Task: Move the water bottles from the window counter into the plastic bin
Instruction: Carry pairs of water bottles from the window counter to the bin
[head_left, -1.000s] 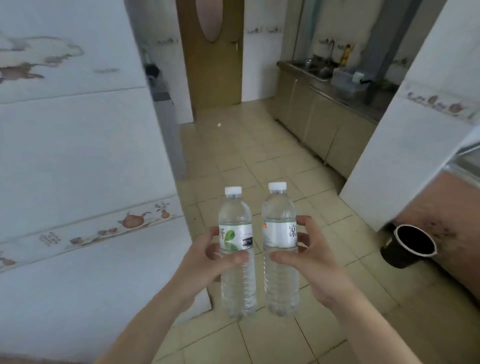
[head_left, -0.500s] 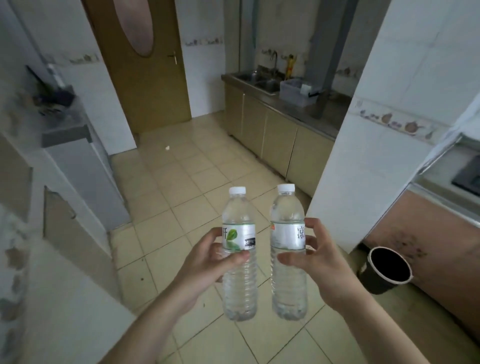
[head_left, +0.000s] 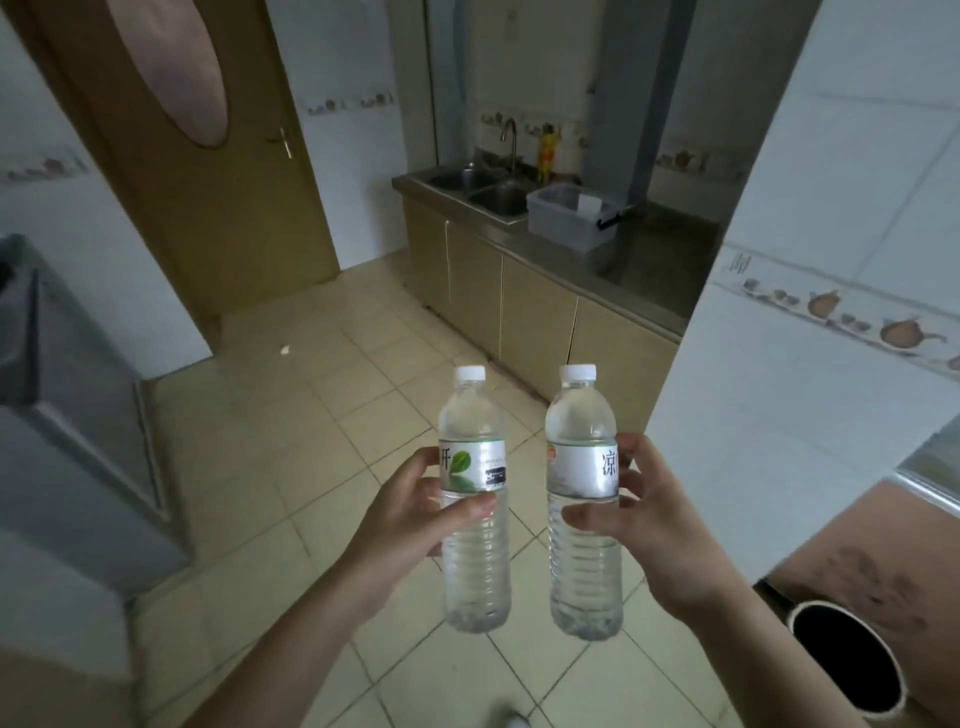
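I hold two clear water bottles with white caps upright, side by side, over the tiled floor. My left hand (head_left: 410, 525) grips the left bottle (head_left: 472, 566), which has a green-leaf label. My right hand (head_left: 649, 535) grips the right bottle (head_left: 584, 571) by its silver label. The two bottles do not touch. The grey plastic bin (head_left: 563, 221) stands far ahead on the steel kitchen counter (head_left: 649, 270), just right of the sink.
A white tiled wall corner (head_left: 779, 364) juts in at the right. A black waste bin (head_left: 852, 665) sits on the floor at lower right. A grey cabinet (head_left: 78, 441) stands at left, a brown door (head_left: 197, 156) behind. Beige floor tiles (head_left: 311, 415) stretch ahead.
The view has swung right and moved forward: the left wall has slid away, and the counter with the bin is nearer and more central. Both hands keep their bottles.
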